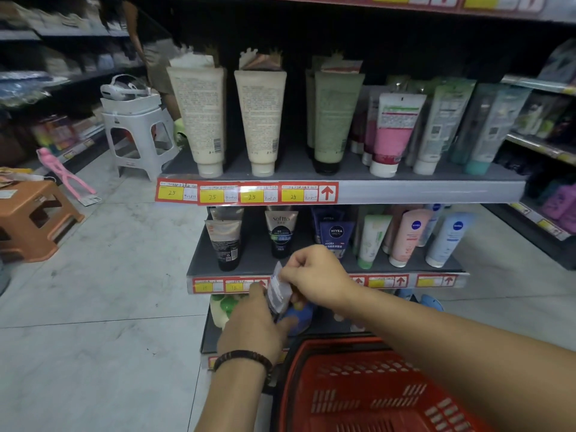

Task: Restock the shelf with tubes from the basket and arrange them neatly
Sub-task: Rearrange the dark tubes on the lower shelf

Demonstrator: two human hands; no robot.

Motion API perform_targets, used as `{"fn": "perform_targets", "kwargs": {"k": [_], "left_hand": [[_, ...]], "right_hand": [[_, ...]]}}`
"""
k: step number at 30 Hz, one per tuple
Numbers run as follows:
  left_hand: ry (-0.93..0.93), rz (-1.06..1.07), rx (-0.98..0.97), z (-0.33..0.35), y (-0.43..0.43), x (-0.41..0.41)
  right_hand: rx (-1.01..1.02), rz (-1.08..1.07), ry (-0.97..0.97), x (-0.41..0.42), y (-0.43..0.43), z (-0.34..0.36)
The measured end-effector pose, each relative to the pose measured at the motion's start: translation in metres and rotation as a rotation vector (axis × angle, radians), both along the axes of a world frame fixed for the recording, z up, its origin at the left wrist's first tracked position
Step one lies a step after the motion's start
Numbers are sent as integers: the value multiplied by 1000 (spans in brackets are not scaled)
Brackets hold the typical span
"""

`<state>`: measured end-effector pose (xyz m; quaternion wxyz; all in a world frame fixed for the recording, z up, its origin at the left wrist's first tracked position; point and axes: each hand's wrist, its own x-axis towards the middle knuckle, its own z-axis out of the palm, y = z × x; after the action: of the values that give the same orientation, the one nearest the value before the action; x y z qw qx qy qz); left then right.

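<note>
Both hands grip one tube above red basket, before middle shelf. Left hand fingers wrapped round lower end; right hand fingers pinching top edge. Tube upright, slightly tilted.

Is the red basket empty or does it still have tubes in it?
Empty as far as visible: the red basket shows only bare slotted plastic; its near end is out of frame.

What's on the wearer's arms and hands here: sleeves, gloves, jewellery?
Both forearms are bare: no sleeves in view and no gloves. The left hand has a dark beaded bracelet around the wrist. The right hand and its wrist show nothing worn; no rings or watch are visible on either.
</note>
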<state>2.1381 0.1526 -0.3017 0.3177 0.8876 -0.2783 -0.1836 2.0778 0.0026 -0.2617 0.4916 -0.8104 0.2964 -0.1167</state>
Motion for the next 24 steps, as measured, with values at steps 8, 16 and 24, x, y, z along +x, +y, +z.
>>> {"fn": "perform_targets", "kwargs": {"k": [8, 16, 24], "left_hand": [[6, -119, 69, -5, -1, 3], [60, -30, -135, 5, -3, 10], [209, -350, 407, 13, 12, 6]], "right_hand": [[-243, 341, 6, -12, -17, 14], [-568, 374, -27, -1, -31, 12], [-547, 13, -49, 34, -50, 7]]}}
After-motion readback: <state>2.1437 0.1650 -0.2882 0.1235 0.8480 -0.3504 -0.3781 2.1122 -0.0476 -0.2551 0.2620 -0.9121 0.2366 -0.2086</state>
